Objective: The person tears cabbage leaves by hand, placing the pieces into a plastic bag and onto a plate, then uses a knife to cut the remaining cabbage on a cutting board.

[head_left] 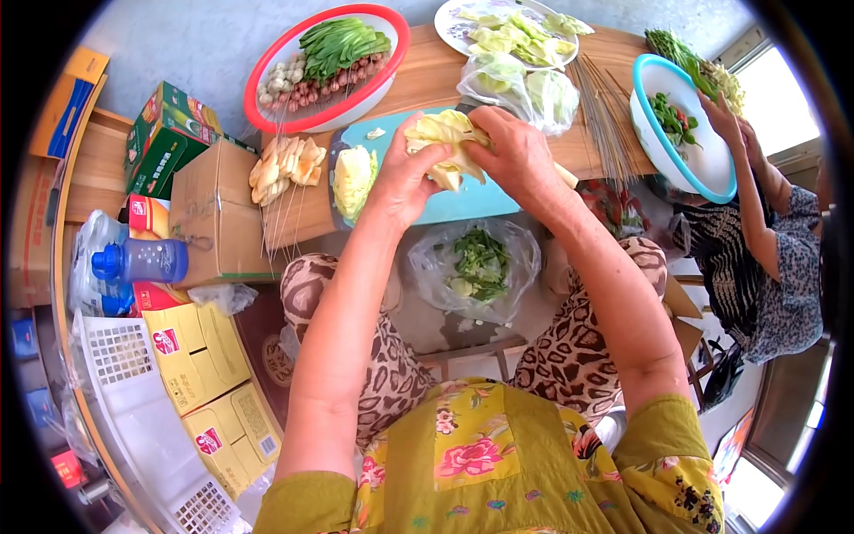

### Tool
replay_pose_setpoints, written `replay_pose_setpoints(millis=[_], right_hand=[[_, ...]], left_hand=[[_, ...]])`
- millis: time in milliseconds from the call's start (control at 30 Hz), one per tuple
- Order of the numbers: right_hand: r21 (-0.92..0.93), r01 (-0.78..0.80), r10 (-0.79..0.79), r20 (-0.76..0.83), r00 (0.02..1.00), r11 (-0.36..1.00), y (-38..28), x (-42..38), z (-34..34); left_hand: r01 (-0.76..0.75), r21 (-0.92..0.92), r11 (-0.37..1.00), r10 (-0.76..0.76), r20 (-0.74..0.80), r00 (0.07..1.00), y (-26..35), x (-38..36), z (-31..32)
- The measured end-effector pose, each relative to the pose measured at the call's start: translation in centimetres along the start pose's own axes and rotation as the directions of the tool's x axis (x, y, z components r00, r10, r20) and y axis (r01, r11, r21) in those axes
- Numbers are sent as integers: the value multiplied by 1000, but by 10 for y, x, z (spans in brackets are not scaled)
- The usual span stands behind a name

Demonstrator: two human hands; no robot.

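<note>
A: What do we hold?

B: Both our hands are on the cabbage. Our left hand grips its near left side, fingers curled shut around the leaves; our right hand clamps the right side, fingers closed over the top.

A: And where does it sit?

B: We hold it just above the teal board, at the table edge. A cut cabbage wedge lies on the board's left end.

A: Around us?

B: Left of the board, skewers of pale slices rest across a cardboard box. Behind them stands a red-rimmed bowl with greens and more skewers. A plate of leaves and a bag of cabbage lie behind our hands, with bare sticks to the right. Below the board, between our knees, a plastic bag holds green scraps.

A: Anyone else?

B: A person at right has a hand at a blue-rimmed bowl.
</note>
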State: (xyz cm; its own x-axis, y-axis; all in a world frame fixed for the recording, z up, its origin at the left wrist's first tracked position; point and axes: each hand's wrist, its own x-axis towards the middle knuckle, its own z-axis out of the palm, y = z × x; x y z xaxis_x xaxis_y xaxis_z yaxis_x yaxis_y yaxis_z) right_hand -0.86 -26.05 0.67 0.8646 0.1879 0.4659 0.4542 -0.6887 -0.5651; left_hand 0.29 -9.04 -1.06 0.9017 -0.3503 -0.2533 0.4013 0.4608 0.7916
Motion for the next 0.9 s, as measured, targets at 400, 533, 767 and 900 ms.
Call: replay_pose_setpoints(millis=[400, 533, 767, 900], right_hand=[[-70, -51, 49, -38, 998, 996, -6, -3, 2], [-7, -94, 94, -61, 994, 996, -2, -1, -1], [-168, -23, 21, -15, 1000, 986, -1, -3, 1], [-152, -45, 38, -47, 998, 987, 1, -1, 0]], left_hand=[[102, -235, 967, -68, 146, 987, -9, 3, 5], [-4, -132, 991, 13, 64, 998, -9, 2, 6], [-9, 169, 986, 27, -104, 994, -11, 4, 2], [0, 187, 982, 8, -46, 999, -6, 7, -4]])
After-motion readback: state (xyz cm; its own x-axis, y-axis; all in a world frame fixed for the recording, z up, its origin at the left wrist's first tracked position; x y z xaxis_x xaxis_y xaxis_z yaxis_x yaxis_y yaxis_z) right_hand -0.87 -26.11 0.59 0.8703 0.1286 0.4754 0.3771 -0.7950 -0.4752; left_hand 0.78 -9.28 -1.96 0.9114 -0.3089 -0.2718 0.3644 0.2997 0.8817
